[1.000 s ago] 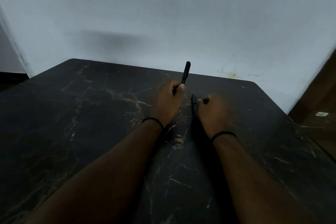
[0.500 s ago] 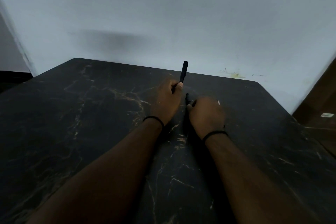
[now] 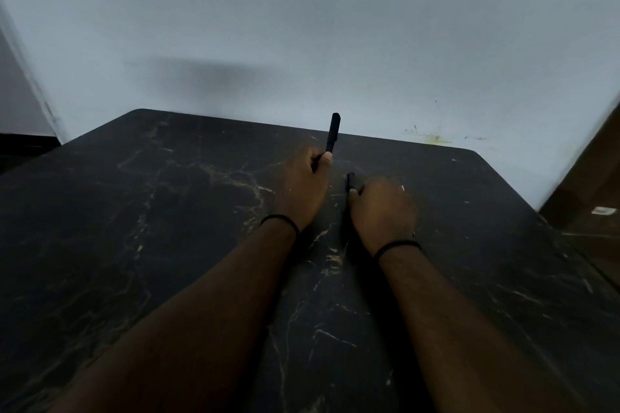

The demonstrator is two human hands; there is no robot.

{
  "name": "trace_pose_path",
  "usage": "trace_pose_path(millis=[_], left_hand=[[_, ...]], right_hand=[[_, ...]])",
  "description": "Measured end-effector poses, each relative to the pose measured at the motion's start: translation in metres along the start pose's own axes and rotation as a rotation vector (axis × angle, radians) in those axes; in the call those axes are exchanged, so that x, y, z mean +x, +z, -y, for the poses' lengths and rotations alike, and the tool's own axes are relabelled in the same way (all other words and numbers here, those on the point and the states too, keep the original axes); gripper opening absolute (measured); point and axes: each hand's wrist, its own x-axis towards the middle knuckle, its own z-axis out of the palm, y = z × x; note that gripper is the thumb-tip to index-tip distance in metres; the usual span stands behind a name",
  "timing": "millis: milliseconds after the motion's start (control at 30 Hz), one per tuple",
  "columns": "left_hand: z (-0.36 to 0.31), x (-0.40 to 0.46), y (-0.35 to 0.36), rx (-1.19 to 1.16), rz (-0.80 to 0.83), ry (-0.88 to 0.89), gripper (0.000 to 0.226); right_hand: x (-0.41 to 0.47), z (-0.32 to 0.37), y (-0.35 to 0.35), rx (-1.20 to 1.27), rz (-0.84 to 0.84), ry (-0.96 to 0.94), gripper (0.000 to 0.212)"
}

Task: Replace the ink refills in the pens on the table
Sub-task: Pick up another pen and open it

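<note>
A dark table (image 3: 141, 245) with a black surface veined in pale, marble-like lines is seen filling the lower part of the view; its far corners are rounded. Behind it a plain, pale blue-grey wall (image 3: 302, 10) is shown, and a soft dark shadow (image 3: 201, 77) is cast on it above the table's far edge. A small yellowish-green stain (image 3: 432, 137) with a few dark specks is seen on the wall just above the table's far right corner. At the right edge a brown wooden surface (image 3: 597, 184) is seen, with a small white label (image 3: 604, 210) on it. A few tiny pale specks are scattered on the table's right side.
</note>
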Motion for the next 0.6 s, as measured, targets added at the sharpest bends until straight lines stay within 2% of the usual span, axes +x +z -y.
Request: trace_pose_path(millis=[167, 267, 433, 533, 600], left_hand=[[0.002, 0.0, 0.001, 0.004, 0.002, -0.008, 0.025], [0.001, 0.0, 0.001, -0.002, 0.01, -0.021, 0.025], [-0.007, -0.003, 0.003, -0.042, 0.045, -0.019, 0.026], [-0.014, -0.007, 0.006, -0.095, 0.124, -0.005, 0.019], [-0.019, -0.011, 0.007, -0.116, 0.177, 0.015, 0.014]], right_hand=[[0.002, -0.002, 0.0, 0.021, -0.006, 0.028, 0.036], [0.004, -0.006, -0.002, 0.141, -0.086, 0.063, 0.034], [0.002, -0.008, -0.003, 0.668, -0.344, 0.044, 0.031], [0.001, -0.003, -0.003, 0.928, -0.281, 0.006, 0.039], [0.001, 0.0, -0.003, 0.998, -0.203, -0.019, 0.028]])
